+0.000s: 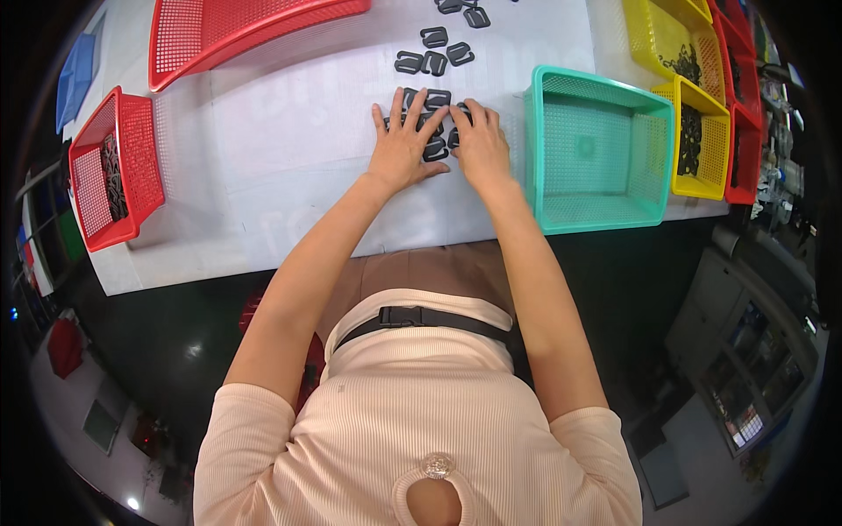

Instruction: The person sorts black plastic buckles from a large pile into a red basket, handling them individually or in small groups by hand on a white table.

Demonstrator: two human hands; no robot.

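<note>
Your left hand [402,151] lies spread and unclenched over black buckles [435,149] at upper centre, seemingly to steady the group. Your right hand [481,145] curls at the group's right edge; whether it pinches one, I cannot tell. Above, loose buckles [433,63] lie on the white surface [289,175]. Rightward, the teal basket [586,180] stands mouth-up, probably for easy reach.

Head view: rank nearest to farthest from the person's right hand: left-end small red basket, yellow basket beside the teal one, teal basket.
1. Teal basket: just right of the right hand.
2. Yellow basket: farther right, past the teal one.
3. Small red basket: far left, beyond the left hand.
</note>
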